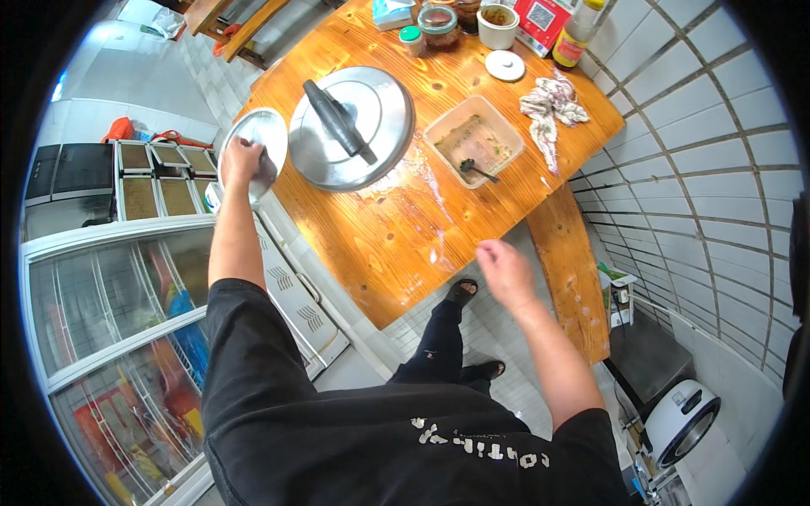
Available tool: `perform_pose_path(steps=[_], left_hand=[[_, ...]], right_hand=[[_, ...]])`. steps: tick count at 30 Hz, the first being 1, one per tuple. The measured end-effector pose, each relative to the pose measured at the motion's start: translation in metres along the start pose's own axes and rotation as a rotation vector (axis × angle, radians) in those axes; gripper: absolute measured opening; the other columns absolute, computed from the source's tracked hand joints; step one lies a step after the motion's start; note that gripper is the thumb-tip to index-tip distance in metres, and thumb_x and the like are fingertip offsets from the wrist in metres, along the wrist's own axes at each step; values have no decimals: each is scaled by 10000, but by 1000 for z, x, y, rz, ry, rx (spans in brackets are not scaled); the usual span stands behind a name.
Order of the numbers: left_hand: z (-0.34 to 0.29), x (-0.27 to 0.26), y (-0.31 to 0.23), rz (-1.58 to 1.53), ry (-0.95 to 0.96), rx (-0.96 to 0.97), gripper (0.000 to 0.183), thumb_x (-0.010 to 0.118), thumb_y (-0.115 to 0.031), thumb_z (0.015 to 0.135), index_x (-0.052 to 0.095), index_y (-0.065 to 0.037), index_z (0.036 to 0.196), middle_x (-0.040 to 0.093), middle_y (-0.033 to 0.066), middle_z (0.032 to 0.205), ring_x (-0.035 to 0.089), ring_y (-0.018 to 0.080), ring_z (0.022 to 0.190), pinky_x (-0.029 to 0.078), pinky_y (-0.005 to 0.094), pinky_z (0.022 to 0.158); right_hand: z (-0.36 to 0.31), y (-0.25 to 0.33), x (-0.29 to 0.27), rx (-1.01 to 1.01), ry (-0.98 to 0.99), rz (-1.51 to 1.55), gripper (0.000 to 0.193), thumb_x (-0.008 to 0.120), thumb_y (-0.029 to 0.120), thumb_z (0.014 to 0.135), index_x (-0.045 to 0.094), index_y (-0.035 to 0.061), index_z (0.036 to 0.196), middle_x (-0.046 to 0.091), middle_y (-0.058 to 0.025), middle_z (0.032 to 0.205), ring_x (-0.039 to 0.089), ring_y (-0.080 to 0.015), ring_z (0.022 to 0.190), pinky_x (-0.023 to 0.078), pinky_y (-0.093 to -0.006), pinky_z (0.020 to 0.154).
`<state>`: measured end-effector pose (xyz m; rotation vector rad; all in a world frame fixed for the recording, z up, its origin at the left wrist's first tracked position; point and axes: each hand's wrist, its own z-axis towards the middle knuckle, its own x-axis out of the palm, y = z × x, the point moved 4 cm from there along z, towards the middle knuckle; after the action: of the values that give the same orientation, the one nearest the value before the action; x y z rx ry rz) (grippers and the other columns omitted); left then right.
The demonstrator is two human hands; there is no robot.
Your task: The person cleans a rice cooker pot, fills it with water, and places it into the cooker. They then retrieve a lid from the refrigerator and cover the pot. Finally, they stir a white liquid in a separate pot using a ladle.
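My left hand (243, 160) grips a small round steel lid (257, 139) at the left edge of the wooden table (396, 228). Right beside it lies a large steel pot lid (354, 126) with a black handle. My right hand (504, 271) hovers empty, fingers loosely spread, off the table's near right edge. A rectangular plastic container (474, 139) with food scraps and a dark spoon sits to the right of the big lid.
A crumpled patterned rag (550, 105) lies at the table's right. Jars, a white cup (498, 25), a white lid (504, 65) and a bottle stand at the far edge. A glass-topped freezer (110, 295) is to my left, a tiled wall to the right, a rice cooker (679, 417) low right.
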<state>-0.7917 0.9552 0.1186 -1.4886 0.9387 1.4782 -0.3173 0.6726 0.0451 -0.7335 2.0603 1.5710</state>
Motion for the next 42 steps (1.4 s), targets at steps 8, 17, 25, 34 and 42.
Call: perform_pose_path(steps=[8,17,25,34,42], left_hand=[[45,92,33,104,24,-195,482,702,-352,779,631,-129,1201,603,188,1226,586,346,1155,473,423,978],[135,146,55,29,41,-227,453,650,-325,789,658,-78,1169,650,186,1203,611,347,1138,479,423,971],[70,108,-49,-560,39,-137,682,582,-614,850,631,25,1084,684,161,901,655,267,794,506,365,713],[-23,114,-136,-948,265,-36,683,717,-270,727,500,81,1272,644,151,985,608,212,858,487,324,791],[-64,18,-79,-978,-21,160,529,662,-162,787,544,57,1255,631,72,985,568,127,821,471,259,749]], right_hand=[[17,24,67,-298,-158,-237,240,703,178,795,669,92,1016,621,-88,1129,571,-303,1087,464,-420,925],[35,-10,94,-427,-319,-304,294,683,147,770,665,153,1063,602,-58,1238,541,-280,1198,371,-448,1044],[36,-8,91,-442,-308,-275,258,661,135,800,662,164,1057,605,-36,1262,541,-255,1216,355,-431,1057],[79,-11,45,257,-399,862,289,614,201,939,584,32,1173,671,-80,976,667,-167,837,525,-290,654],[175,-3,5,414,-129,926,457,619,229,911,496,-7,1282,659,-91,934,618,-137,602,486,-272,494]])
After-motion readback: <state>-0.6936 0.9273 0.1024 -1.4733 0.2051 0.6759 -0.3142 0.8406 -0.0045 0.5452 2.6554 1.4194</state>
